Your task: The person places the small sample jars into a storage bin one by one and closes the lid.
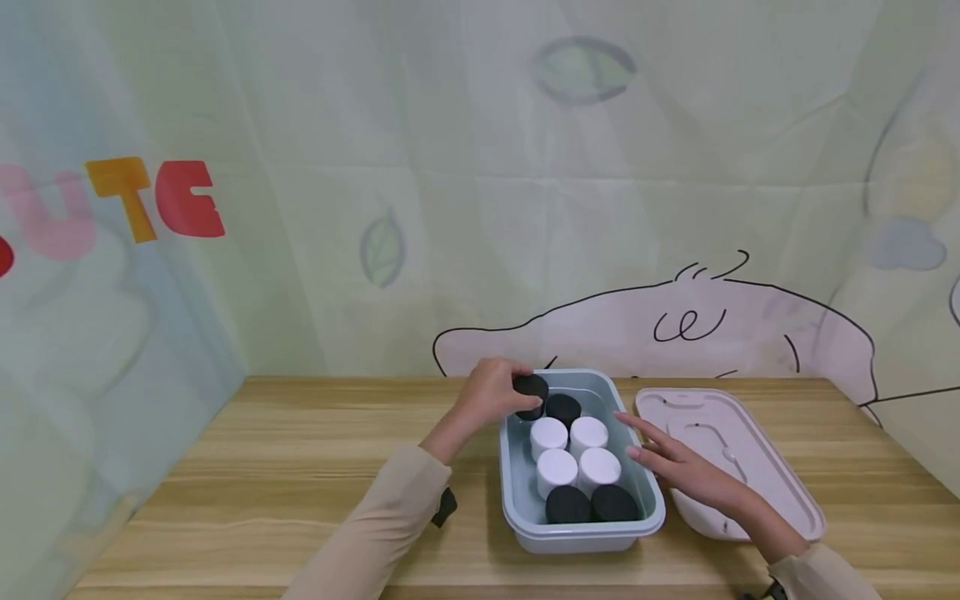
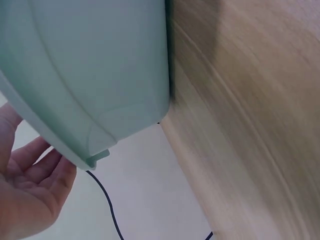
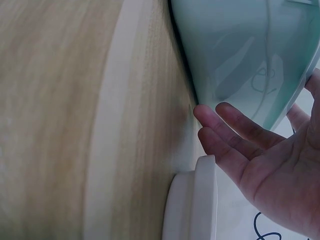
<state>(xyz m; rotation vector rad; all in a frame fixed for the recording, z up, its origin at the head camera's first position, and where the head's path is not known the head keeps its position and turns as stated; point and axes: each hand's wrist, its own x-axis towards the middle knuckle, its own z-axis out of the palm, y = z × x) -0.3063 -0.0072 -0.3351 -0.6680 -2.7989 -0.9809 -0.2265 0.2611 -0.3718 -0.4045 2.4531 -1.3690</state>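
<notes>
A light blue plastic tub (image 1: 576, 542) stands on the table with black and white cylinders in it. My left hand (image 1: 489, 392) pinches a black cylinder (image 1: 531, 387) between thumb and fingers at the tub's far left corner. Beside that one sits another black cylinder (image 1: 563, 408). Several white cylinders (image 1: 557, 468) fill the middle, and two black ones (image 1: 567, 504) lie at the near end. In the left wrist view, the tub's rim hides what the left hand (image 2: 30, 195) holds. My right hand (image 3: 280, 175), fingers loosely extended, is at the tub's right side, holding nothing.
To the right of the tub lies a pale pinkish lid (image 1: 765, 475), partly under my right forearm. The wooden table (image 1: 300, 483) ends at a printed curtain (image 1: 465, 208) behind. A small black object (image 1: 445, 507) shows beside the left sleeve.
</notes>
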